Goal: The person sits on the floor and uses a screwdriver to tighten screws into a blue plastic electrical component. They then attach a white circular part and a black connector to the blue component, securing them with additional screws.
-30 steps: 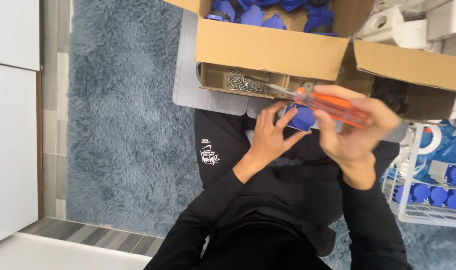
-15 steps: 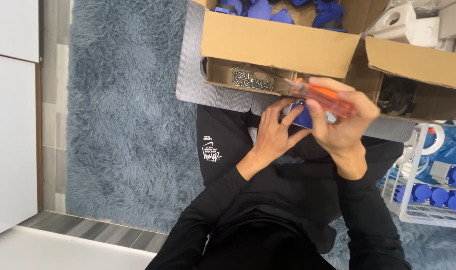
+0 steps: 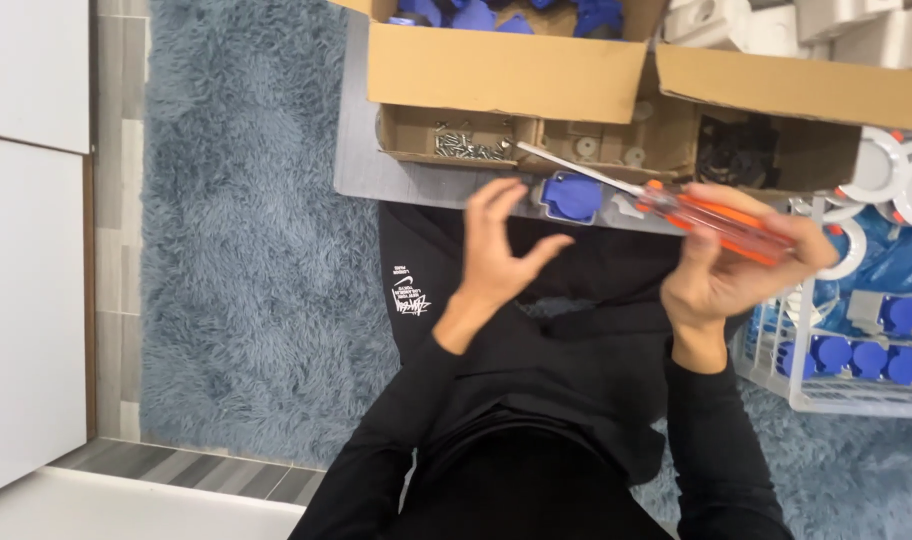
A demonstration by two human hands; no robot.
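Right hand (image 3: 721, 275) is closed around the translucent orange plastic handle of a long screwdriver (image 3: 721, 222). Long axis runs nearly level across the view, handle end toward the right, steel shaft pointing left and slightly up-frame, tip reaching over the front edge of the shallow cardboard tray (image 3: 536, 140).

Left hand (image 3: 496, 250) is open, fingers curled, holding nothing. It hovers just left of a small blue plastic socket part (image 3: 573, 196), which lies on the grey worktop (image 3: 376, 175) under the screwdriver shaft; whether the fingers touch it, can't tell.

Containers:
- Shallow cardboard tray, divided: left compartment holds a heap of small silver screws (image 3: 468, 147); the next compartment holds a few pale round pieces, too small to identify; the right one holds something dark, unclear.
- Open brown cardboard box (image 3: 506, 75) behind the tray: blue plastic parts inside.
- Second brown cardboard box (image 3: 796, 85) to the right: white plastic pieces above it.
- White wire basket (image 3: 846, 395) at far right, near the right hand: rows of blue round caps inside, white rings with orange tabs (image 3: 876, 175) above.

All of it sits over a shaggy blue-grey rug (image 3: 246, 260). The person wears black sleeves and dark trousers.
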